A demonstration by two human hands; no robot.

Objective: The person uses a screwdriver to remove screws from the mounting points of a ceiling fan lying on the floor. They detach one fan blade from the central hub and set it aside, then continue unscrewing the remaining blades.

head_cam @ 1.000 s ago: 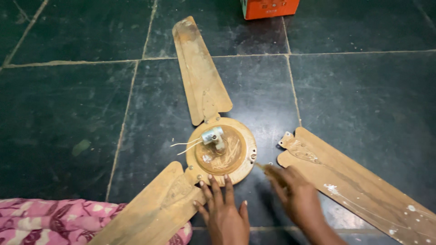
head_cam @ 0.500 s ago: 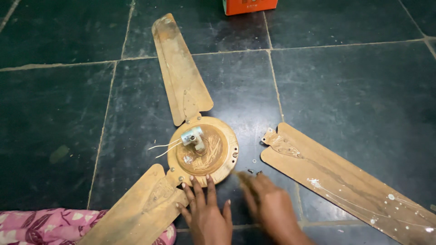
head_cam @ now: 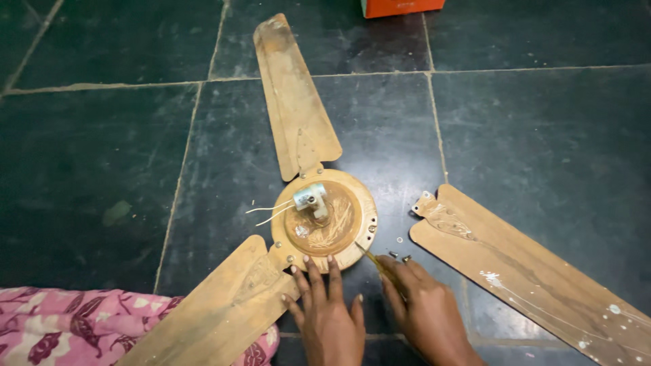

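Observation:
A dusty brown ceiling fan lies on the dark tiled floor. Its round motor hub carries a small silver capacitor with white wires. One blade points away from me and another blade runs to the lower left; both are joined to the hub. A third blade lies loose at the right. My left hand presses flat on the hub's near edge. My right hand grips a thin screwdriver whose tip touches the hub's right rim.
Small loose screws lie on the floor between the hub and the loose blade. An orange box stands at the top edge. Pink patterned cloth covers the lower left corner.
My right hand has swung in from the right and now holds the screwdriver tip against the hub's rim. My left hand has stayed on the hub. The view has shifted slightly.

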